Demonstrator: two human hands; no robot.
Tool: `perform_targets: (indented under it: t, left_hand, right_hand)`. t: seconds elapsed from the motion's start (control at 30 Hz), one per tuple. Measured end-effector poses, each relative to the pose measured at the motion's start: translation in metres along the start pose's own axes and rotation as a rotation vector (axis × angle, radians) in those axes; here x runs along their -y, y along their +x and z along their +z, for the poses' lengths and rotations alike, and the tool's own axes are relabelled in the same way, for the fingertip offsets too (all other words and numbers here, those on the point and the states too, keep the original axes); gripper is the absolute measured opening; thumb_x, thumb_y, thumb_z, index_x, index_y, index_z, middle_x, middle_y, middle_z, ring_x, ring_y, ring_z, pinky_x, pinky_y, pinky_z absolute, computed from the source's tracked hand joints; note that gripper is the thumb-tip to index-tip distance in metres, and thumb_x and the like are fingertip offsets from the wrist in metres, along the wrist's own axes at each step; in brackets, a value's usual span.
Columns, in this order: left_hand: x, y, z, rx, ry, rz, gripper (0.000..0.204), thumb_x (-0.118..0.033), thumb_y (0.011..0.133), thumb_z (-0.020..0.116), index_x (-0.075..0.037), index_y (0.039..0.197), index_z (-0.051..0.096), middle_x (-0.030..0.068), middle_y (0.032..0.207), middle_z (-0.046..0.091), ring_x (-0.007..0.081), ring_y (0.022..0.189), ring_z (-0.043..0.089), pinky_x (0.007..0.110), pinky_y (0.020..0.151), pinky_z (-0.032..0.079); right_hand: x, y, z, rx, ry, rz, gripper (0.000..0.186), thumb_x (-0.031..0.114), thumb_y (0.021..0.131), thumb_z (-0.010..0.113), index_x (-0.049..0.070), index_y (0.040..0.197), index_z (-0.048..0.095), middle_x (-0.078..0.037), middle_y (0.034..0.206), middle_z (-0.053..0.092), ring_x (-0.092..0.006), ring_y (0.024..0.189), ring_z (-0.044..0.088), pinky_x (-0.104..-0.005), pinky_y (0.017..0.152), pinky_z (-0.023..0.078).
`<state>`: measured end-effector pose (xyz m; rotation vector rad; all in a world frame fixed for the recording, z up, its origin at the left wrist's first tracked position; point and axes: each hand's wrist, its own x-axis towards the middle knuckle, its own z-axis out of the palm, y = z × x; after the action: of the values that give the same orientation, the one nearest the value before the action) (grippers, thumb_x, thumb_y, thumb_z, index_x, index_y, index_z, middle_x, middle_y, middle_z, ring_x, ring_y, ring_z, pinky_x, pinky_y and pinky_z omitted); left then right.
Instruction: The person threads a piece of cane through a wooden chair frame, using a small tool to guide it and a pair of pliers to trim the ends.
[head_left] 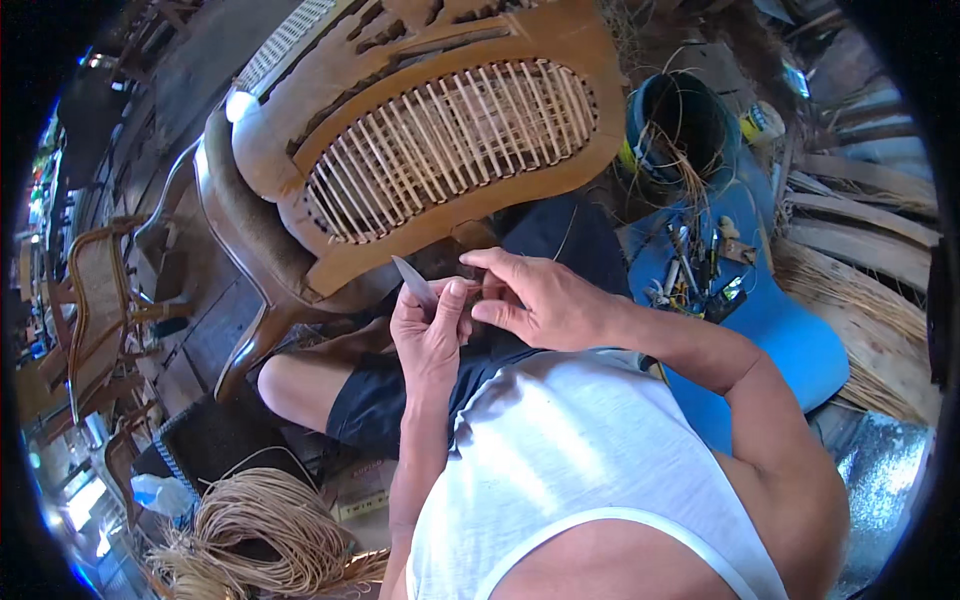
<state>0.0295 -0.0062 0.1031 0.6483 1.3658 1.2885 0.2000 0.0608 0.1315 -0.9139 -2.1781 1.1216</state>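
My left hand (pixel 430 325) is closed, with the thumb pressed against the fingers, on a knife whose pale pointed blade (pixel 412 280) sticks up to the left. Its handle is hidden in the grip. Close beside it on the right, my right hand (pixel 535 295) has thumb and forefinger apart, its other fingers partly hidden behind; I see nothing held in it. Just beyond both hands a carved wooden chair frame (pixel 590 185) leans over my lap. Parallel light cane strands (pixel 450 135) cross its oval opening, fixed along the rim.
A blue moulded plastic seat (pixel 790 345) at my right bears several hand tools (pixel 690 265). Behind it stands a dark bucket (pixel 685 125) with cane strands over its rim. Coiled cane (pixel 265 525) lies at lower left; another chair frame (pixel 100 300) stands far left. Cane bundles (pixel 850 290) lie far right.
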Motion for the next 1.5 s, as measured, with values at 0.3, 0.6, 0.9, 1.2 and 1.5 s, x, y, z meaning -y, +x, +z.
perform_targets:
  t: [0.3, 0.6, 0.9, 1.2, 1.5]
  left_hand:
    - [0.005, 0.01, 0.026, 0.1, 0.034, 0.018, 0.02, -0.022, 0.097, 0.068, -0.003, 0.095, 0.063, 0.0028, 0.081, 0.068, 0.0037, 0.052, 0.048, 0.018, 0.046, 0.037]
    - [-0.011, 0.029, 0.042, 0.223, 0.314, 0.02, 0.033, -0.032, 0.104, 0.054, -0.002, 0.093, 0.059, 0.0031, 0.079, 0.064, 0.005, 0.056, 0.051, 0.021, 0.051, 0.041]
    - [-0.054, 0.104, 0.071, 0.296, 0.74, 0.243, 0.03, -0.026, 0.104, 0.051, 0.001, 0.094, 0.059, 0.0095, 0.066, 0.058, 0.0161, 0.06, 0.056, 0.034, 0.058, 0.046]
    - [-0.052, 0.132, 0.117, 0.379, 1.012, 0.339, 0.028, -0.025, 0.1, 0.054, 0.002, 0.099, 0.061, 0.0254, 0.078, 0.065, 0.0421, 0.075, 0.064, 0.047, 0.068, 0.049]
    - [-0.046, 0.127, 0.111, 0.378, 1.173, 0.438, 0.023, -0.02, 0.098, 0.052, 0.0, 0.1, 0.062, 0.0289, 0.084, 0.066, 0.0487, 0.085, 0.064, 0.054, 0.077, 0.049]
  right_hand:
    - [-0.031, 0.0, -0.045, 0.173, 0.15, 0.082, 0.014, 0.012, 0.09, 0.069, -0.001, 0.095, 0.066, -0.014, 0.09, 0.065, -0.0268, 0.084, 0.066, -0.0359, 0.075, 0.051]
    - [-0.085, -0.022, -0.101, -0.117, -0.231, 0.101, 0.01, 0.01, 0.089, 0.064, 0.0, 0.094, 0.062, -0.016, 0.089, 0.063, -0.0319, 0.085, 0.064, -0.0406, 0.076, 0.05]
    - [-0.111, -0.018, -0.185, -0.472, -0.166, 0.45, 0.014, 0.017, 0.097, 0.062, 0.003, 0.097, 0.06, -0.006, 0.077, 0.06, -0.0137, 0.07, 0.055, -0.0315, 0.067, 0.047]
    - [-0.123, -0.009, -0.163, -0.43, -0.132, 0.358, 0.014, 0.016, 0.097, 0.063, 0.003, 0.094, 0.06, 0.001, 0.078, 0.057, -0.0058, 0.071, 0.049, -0.0256, 0.064, 0.044]
    - [-0.138, -0.03, -0.155, -0.457, -0.094, 0.317, 0.01, 0.014, 0.096, 0.065, 0.004, 0.097, 0.064, -0.001, 0.079, 0.059, -0.0095, 0.069, 0.052, -0.0279, 0.065, 0.045]
